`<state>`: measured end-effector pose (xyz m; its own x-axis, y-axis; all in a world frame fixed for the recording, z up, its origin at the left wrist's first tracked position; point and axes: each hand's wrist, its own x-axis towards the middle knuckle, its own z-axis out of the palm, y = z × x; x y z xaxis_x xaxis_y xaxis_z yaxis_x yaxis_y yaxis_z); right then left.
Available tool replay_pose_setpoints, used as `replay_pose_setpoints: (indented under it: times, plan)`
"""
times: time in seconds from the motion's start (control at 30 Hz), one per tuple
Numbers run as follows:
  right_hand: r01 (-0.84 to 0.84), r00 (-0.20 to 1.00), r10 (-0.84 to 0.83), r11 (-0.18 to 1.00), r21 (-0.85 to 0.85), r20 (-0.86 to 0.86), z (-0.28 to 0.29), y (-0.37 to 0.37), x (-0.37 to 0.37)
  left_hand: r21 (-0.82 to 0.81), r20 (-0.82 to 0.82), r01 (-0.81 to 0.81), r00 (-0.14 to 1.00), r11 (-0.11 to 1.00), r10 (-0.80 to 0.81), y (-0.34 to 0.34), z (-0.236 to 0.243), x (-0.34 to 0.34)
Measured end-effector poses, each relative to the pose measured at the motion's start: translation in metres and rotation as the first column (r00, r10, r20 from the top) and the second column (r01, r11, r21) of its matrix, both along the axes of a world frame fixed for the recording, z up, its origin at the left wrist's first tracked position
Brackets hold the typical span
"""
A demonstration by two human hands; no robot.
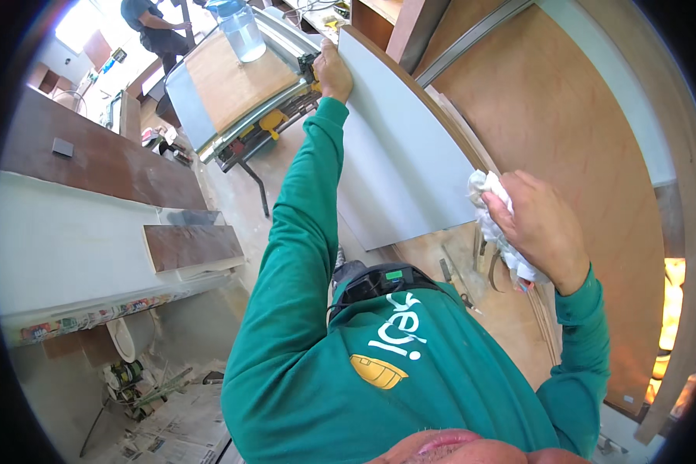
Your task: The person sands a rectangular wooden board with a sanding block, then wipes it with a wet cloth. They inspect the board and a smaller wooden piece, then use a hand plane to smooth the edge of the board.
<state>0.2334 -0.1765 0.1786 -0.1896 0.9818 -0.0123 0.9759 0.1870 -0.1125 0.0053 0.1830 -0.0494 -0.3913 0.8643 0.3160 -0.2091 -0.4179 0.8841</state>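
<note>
My left hand grips the far left corner of a white panel with a brown edge, which stands upright in front of me. My right hand is closed around a crumpled white cloth. The cloth is at the panel's right edge, and part of it hangs down below my fingers. I cannot tell whether the cloth presses on the edge.
Beyond my left hand stands a work table with a brown board and a clear water jug. A large wooden panel leans on the right. Tools lie on the floor. Another person stands far left.
</note>
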Motion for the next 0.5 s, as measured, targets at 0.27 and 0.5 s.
replay_pose_setpoints:
  times: [0.27, 0.5]
  plan:
    - [0.008, 1.0, -0.008, 1.0, 0.007, 0.016, -0.002, 0.006, -0.006, 0.019, -0.006, -0.055, 0.998, 0.998, 0.055, -0.003, 0.0, -0.004]
    - [-0.079, 0.997, 0.08, 0.991, 0.104, -0.003, -0.014, 0.045, -0.011, 0.029, -0.035, 0.005, 0.999, 1.0, -0.004, -0.014, 0.015, 0.006]
